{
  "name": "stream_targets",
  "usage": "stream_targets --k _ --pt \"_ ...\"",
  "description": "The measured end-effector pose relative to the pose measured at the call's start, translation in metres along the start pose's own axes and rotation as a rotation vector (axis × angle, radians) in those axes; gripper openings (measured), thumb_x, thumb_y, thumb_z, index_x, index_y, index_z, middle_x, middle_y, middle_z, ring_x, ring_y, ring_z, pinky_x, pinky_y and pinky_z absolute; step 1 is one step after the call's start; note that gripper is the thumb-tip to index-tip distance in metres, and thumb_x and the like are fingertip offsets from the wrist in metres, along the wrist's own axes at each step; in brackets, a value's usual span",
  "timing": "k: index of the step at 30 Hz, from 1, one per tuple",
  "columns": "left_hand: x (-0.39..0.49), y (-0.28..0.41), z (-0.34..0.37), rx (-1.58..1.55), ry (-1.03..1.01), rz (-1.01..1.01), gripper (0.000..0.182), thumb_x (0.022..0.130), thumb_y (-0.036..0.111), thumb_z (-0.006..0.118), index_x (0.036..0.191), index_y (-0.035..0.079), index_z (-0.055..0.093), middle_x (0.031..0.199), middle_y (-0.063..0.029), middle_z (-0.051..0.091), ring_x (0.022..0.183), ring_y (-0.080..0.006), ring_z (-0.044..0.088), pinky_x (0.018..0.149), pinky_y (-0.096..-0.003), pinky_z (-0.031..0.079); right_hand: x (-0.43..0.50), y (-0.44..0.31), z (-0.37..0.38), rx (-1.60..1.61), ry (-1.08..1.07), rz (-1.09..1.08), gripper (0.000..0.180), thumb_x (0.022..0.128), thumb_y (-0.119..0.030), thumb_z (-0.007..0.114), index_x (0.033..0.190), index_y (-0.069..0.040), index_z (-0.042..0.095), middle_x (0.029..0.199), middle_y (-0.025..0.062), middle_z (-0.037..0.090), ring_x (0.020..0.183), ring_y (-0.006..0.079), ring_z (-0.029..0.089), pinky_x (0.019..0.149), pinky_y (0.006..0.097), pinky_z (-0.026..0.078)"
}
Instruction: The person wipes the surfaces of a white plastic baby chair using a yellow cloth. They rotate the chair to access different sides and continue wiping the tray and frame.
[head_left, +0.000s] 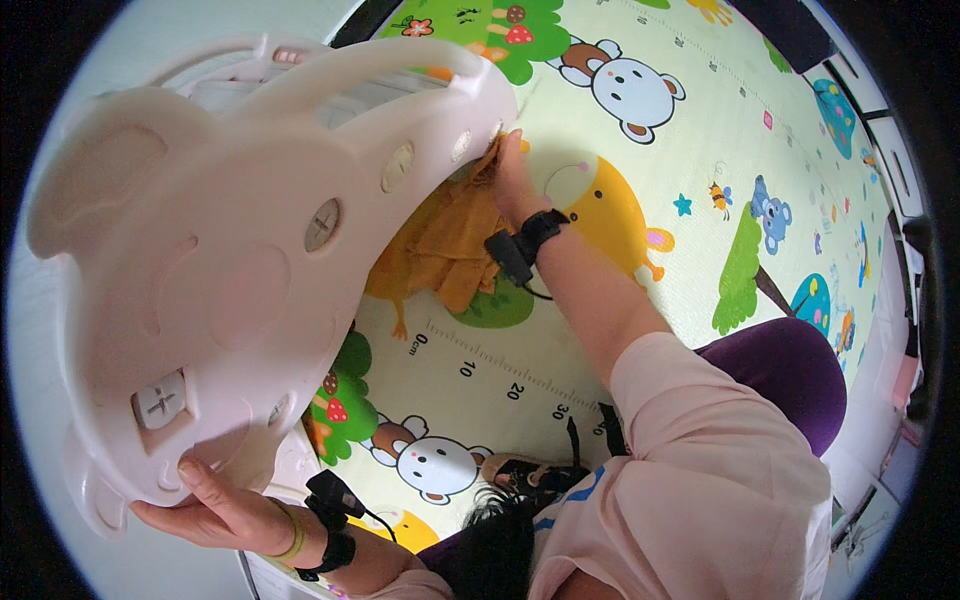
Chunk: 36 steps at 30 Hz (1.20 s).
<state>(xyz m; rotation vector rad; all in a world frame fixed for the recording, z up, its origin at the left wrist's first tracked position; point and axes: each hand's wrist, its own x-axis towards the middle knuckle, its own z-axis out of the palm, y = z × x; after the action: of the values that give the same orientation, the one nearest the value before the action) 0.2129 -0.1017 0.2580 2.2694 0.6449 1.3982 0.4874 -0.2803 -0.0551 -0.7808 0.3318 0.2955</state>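
A large pale pink moulded plastic piece of children's play equipment (225, 277), with a bear-like face in relief and round screw-like caps, fills the left of the view. At its lower end, my left hand (225, 510) touches the edge, with the thumb up against the face side. My right hand (514, 176) is at the far right end of the piece, holding an orange-brown cloth (457, 240) against its underside edge. The cloth hangs in folds over the mat. The fingers of my right hand are partly hidden. Both wrists bear black straps with small devices.
A cartoon-printed play mat (660, 172) with ruler markings covers the floor. A dark patterned shoe (525, 476) rests near my body, and my purple-clad knee (787, 375) is at the right. White drawers (892, 157) stand along the far right edge.
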Motion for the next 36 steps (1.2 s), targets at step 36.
stream_targets --k 36 --pt "-0.005 0.001 -0.005 -0.07 -0.09 -0.087 0.063 0.091 0.013 0.058 0.138 -0.008 0.023 0.133 -0.0227 0.042 0.113 -0.026 0.047 0.097 -0.0379 0.039 -0.084 -0.06 0.101 -0.867 -0.211 -1.09 0.044 0.095 -0.025 0.035 0.122 0.009 0.038 0.128 0.0288 0.035 0.117 0.0395 0.037 0.101 0.0465 0.026"
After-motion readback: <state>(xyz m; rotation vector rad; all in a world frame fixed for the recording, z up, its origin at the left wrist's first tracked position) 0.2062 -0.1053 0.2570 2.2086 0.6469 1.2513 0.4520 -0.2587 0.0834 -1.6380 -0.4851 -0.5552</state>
